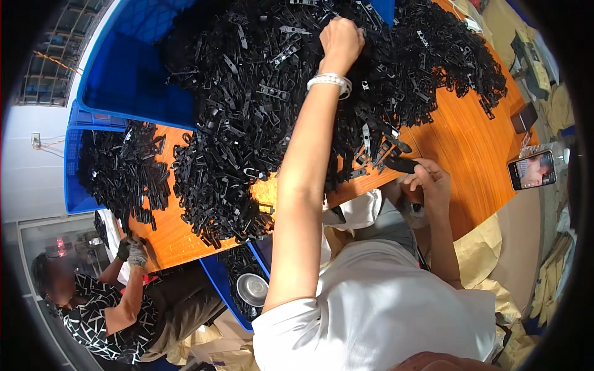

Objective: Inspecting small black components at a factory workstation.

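Note:
A large heap of small black plastic clip-like pieces [247,99] covers much of the orange wooden table [464,148]. Stretched far across it, my left hand [341,44], with a white bracelet at its wrist, is closed at the heap's far side. Its fingertips are hidden, and what they hold, if anything, does not show. Near the table's front edge my right hand [431,183] pinches a dark elongated black piece [402,165] between thumb and fingers. A few loose pieces [366,139] with shiny parts lie just left of that hand.
A blue crate [127,74] lies tipped at the left; another blue bin [73,167] stands behind a smaller heap. A gloved co-worker [111,303] sits lower left. A metal bowl [252,289] rests in a blue bin below the table. A phone [532,170] stands at the right edge.

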Available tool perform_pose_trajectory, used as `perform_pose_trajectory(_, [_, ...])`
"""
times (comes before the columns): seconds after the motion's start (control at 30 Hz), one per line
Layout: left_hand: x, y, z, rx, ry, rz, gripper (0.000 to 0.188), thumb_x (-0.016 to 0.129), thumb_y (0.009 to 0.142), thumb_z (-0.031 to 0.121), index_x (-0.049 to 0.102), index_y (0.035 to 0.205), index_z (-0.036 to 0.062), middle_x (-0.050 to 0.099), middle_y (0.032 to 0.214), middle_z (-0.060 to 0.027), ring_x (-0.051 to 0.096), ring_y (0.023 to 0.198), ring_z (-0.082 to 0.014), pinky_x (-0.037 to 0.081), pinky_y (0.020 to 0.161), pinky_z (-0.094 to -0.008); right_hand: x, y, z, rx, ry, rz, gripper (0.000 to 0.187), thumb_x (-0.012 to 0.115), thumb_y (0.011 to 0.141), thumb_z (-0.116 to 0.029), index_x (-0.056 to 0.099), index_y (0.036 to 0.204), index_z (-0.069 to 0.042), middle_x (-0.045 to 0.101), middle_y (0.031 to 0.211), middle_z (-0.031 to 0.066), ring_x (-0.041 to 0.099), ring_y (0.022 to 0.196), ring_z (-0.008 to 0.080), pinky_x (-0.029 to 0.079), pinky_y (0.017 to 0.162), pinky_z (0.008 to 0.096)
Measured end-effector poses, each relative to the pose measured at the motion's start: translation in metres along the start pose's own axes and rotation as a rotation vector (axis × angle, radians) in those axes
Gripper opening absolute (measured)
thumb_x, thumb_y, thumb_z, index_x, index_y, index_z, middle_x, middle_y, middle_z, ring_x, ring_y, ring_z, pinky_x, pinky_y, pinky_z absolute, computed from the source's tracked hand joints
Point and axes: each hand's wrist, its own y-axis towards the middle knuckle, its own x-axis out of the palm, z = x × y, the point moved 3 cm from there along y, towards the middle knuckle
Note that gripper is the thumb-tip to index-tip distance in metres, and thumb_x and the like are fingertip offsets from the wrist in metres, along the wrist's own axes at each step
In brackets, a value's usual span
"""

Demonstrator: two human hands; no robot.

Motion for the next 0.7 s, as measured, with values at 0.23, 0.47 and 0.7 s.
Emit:
perform_pose_trajectory(0.23, [0.025,0.006,0.007,-0.194,0.172,0.011,0.038,0.070,0.059,0.037,0.063,0.069,0.0014,0.060,0.071,-0.0193,0.060,0.071,-0.0321,0.047,0.062,-0.0378,0.014,-0.003,-0.001,0.034,-0.046,-0.068,0.016,0.051,0.081,-0.008,0.055,0.089,0.005,0.058,0.069,0.0093,0.052,0.056,0.0095,0.040,0.051,0.0189])
perform_pose_trajectory(0.47, [-0.028,-0.024,-0.011,-0.385,-0.617,0.254,0.022,0.066,0.065,0.012,0.055,0.071,-0.0059,0.057,0.055,-0.0119,0.062,0.061,-0.0223,0.050,0.056,-0.0327,0.008,0.003,0.007,-0.007,-0.014,-0.028,0.019,0.049,0.083,-0.010,0.053,0.094,0.005,0.057,0.066,0.0098,0.052,0.054,0.0094,0.040,0.050,0.0174])
perform_pose_trajectory(0.7, [-0.087,-0.133,0.022,-0.583,-1.315,-0.275,0.022,0.046,0.076,-0.008,0.043,0.097,-0.0101,0.057,0.088,-0.0198,0.062,0.075,-0.0282,0.052,0.070,-0.0313,0.018,0.012,-0.019,-0.087,-0.027,-0.050,0.021,0.049,0.081,-0.006,0.052,0.097,0.007,0.058,0.069,0.0107,0.057,0.059,0.0126,0.045,0.056,0.0213])
